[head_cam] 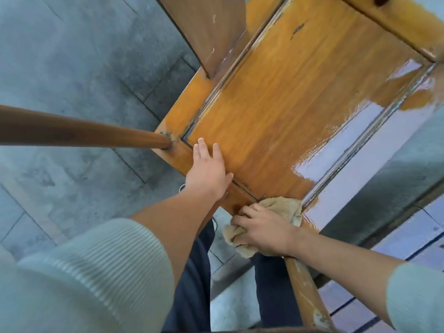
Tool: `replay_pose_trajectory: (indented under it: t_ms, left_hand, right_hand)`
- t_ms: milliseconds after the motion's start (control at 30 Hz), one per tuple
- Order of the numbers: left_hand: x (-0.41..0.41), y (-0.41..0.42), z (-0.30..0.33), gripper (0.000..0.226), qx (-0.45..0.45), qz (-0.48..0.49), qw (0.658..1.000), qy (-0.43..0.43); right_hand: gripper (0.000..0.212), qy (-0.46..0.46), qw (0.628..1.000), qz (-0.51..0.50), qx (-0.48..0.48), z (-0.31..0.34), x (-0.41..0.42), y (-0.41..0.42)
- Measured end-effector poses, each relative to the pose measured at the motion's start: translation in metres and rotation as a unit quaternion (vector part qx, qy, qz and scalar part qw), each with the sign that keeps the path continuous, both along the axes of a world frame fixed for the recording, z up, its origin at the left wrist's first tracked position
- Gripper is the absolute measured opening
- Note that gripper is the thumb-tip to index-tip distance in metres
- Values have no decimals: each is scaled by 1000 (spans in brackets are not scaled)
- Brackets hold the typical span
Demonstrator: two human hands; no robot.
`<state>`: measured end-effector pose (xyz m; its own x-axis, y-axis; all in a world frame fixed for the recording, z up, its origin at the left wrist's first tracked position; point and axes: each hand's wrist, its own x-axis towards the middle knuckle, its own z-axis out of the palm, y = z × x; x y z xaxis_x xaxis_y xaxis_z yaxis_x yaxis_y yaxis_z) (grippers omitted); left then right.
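An orange-brown wooden piece of furniture (276, 111) lies upturned in front of me, its framed underside panel facing up and glossy with a wet sheen on the right. My left hand (207, 170) rests flat with straight fingers on the near frame edge and panel. My right hand (262, 230) grips a crumpled beige cloth (286, 206) and presses it on the near right corner of the frame, by the base of a leg.
Brown wooden legs stick out from the corners: one (84, 132) points left, one (306, 294) runs toward me at lower right, a wide one (206, 30) rises at the top. Grey tiled floor (72, 68) lies to the left. My dark trousers (192, 272) are below.
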<state>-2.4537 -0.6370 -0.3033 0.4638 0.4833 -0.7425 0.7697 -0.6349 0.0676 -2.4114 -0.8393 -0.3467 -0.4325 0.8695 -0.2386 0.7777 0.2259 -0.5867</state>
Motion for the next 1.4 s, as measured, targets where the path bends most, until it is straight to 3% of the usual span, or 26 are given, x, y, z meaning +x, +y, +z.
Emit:
replay_pose_trajectory:
  t_ms: [167,300,400,500,633,733,767,800,900,1000,1100,1233,1333,1400]
  left_hand:
    - [6,-21,3,72,62,-45,995,-60]
    - [42,-33,-8,74,79,-95,986,-110]
    - [86,-42,-13,79,43,-119,987,-104]
    - [125,-43,-13,81,27,-125,988,-82]
    - [169,-40,-8,78,50,-130,985,-97]
    - [207,-40,-11,78,64,-145,980,-123]
    - [218,-39,-13,79,66,-151,978,-129]
    - [230,-37,-16,81,67,-160,976,-134]
    - [259,-24,-25,87,71,-202,967,-135]
    - [272,-11,-32,85,93,-265,947,-155]
    - [286,-4,-39,79,107,-296,932,-180]
    - [286,-15,-43,75,86,-310,931,-173]
    - [286,-26,-36,72,67,-304,935,-170]
    - [289,-34,-31,71,61,-309,935,-166]
  right_hand:
    - [23,-11,1000,21,-13,-2,38,-19]
    - [44,-98,984,-150,-16,5,109,-56]
    - [65,-131,922,-362,-30,-2,153,-78]
    - [73,-129,785,-605,-37,-8,192,-71]
    - [76,-123,556,-822,-25,-7,253,-35]
    - [82,-10,335,-942,-24,1,292,-14]
    - [84,9,284,-959,-27,1,298,-11]
    - [84,6,259,-965,-35,1,301,-9]
    - [67,-12,254,-967,-25,-8,309,-18]
    - [38,26,266,-963,34,-11,349,-33]
    - [28,75,266,-959,64,-9,392,-50]
    - [45,124,375,-918,41,-12,380,-78]
    - [52,127,404,-905,33,-10,368,-82]
    - [56,74,443,-894,-5,-8,353,-81]
